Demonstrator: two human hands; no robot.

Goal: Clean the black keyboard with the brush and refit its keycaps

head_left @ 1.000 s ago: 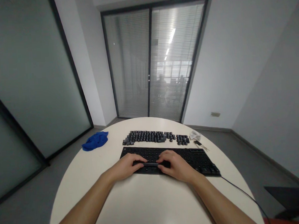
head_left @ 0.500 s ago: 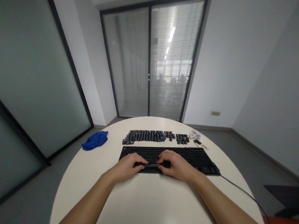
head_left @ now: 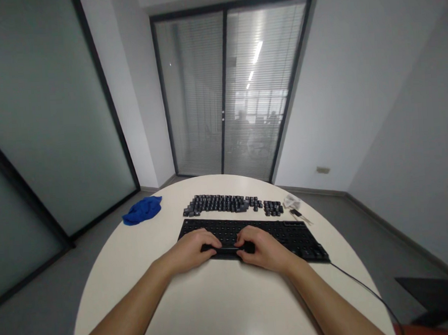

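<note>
A black keyboard frame [head_left: 281, 232] with its keycaps removed lies across the round white table [head_left: 225, 304]. A long black spacebar keycap [head_left: 226, 249] sits at the keyboard's near edge. My left hand [head_left: 191, 250] pinches its left end and my right hand [head_left: 261, 248] pinches its right end, fingers curled on both. Loose black keycaps [head_left: 226, 203] lie in rows just behind the keyboard.
A blue cloth [head_left: 142, 211] lies at the table's far left. A small white item and a keycap puller [head_left: 297, 208] rest at the far right. The keyboard cable [head_left: 364, 288] runs off the right edge. Glass doors with blinds stand beyond.
Both hands have stayed on the spacebar keycap, shifting only slightly toward each other. The view has barely moved.
</note>
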